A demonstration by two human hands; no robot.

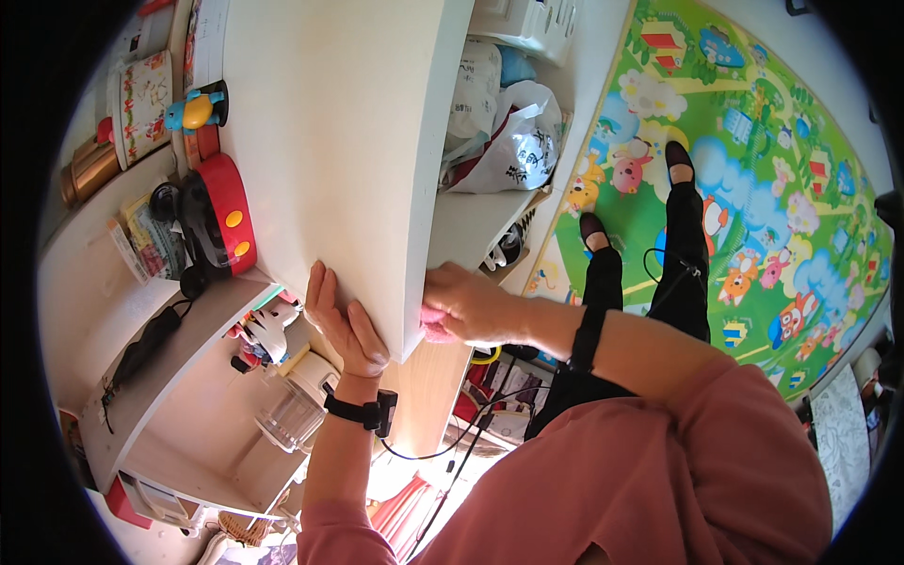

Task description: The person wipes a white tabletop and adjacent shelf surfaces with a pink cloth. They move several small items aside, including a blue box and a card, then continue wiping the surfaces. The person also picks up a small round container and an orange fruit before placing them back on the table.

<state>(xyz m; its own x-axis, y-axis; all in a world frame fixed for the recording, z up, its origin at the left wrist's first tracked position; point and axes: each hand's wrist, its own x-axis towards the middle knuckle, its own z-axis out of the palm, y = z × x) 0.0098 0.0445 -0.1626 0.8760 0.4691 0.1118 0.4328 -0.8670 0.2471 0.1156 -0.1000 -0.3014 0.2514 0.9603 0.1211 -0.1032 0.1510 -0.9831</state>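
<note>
White shelf board (339, 141), white bag (518, 151) beside.

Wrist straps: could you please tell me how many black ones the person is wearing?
2. One wrist strap sits on the left hand side, with a small black box and cable; the other wrist strap circles the right forearm behind the right hand. None seems hidden.

A smooth, matt white laminated board is seen as the shelf top (339, 141), with pale wood-grain veneer shown on the side panel (428, 386) below it. A soft pink cloth (435, 327) is pressed under the right hand (471, 303), while the left hand (341, 320) is laid flat on the matt board. Glossy red plastic is shown by the toy radio (221, 217), crinkled shiny plastic film by the white bag (518, 146), and clear plastic by the blender jug (287, 414).
</note>
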